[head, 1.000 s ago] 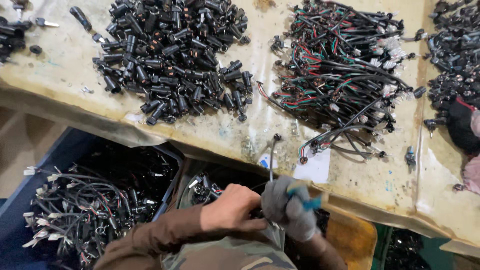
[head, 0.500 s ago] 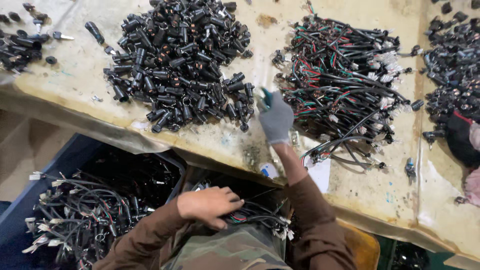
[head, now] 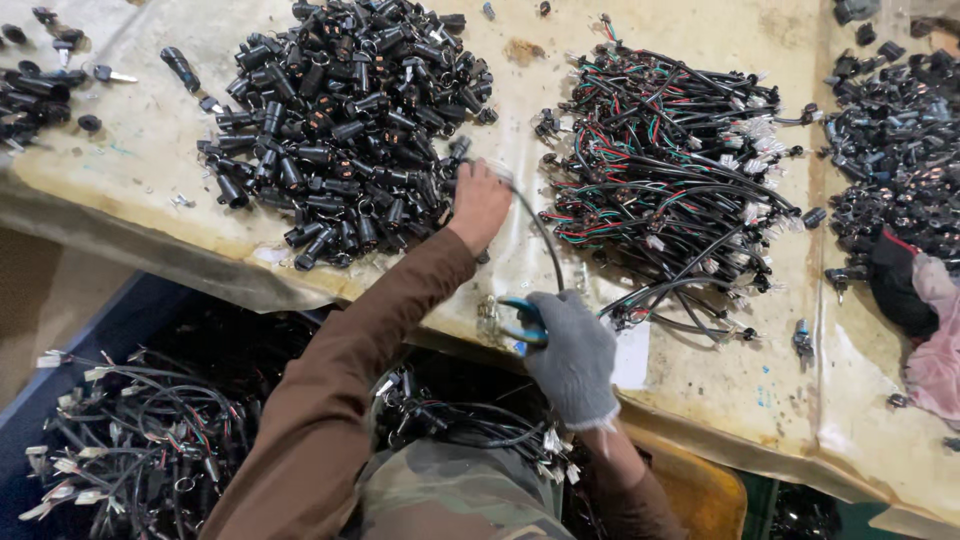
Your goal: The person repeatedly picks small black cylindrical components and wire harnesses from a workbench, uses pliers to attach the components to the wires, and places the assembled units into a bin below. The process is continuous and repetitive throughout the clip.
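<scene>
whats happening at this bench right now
A person is at a bench covered with small electrical parts. The bare left hand reaches to the edge of a pile of black cylinders and pinches the end of a black wire. The gloved right hand grips a blue-handled tool at the bench edge. A heap of wire harnesses lies to the right, and a bin of harnesses sits below.

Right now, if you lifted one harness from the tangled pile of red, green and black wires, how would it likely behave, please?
The wire pile looks floppy: its strands lie in loose curves. One would probably snag and drag neighbours, since they interlace. The black lead arcing between the left hand and gloved right hand suggests some springiness.
</scene>
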